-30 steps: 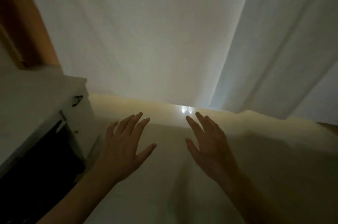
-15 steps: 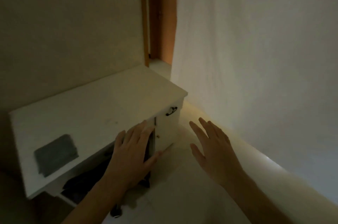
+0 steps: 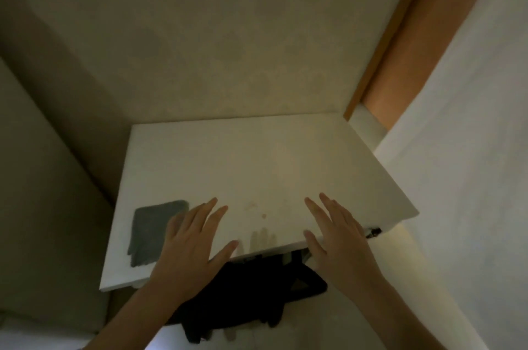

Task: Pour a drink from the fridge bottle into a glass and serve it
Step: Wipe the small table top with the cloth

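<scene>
White tabletop [image 3: 257,166] fills the middle now; half a second ago it sat off at 9 o'clock, so you've swung to face it. Your left hand [image 3: 188,246] and right hand [image 3: 340,238] hover spread and empty, probably just a ready pose. Grey patch [image 3: 155,231] at 8 o'clock. No fridge, bottle or glass visible.

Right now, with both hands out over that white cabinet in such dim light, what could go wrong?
The room is dark, so edges are hard to judge. The right hand hangs over the front edge of the white cabinet, near a small dark handle, and could knock it. Something dark sticks out below the cabinet top and might catch the left hand or a foot. No bottle or glass is in view, so groping for them could tip something.
</scene>
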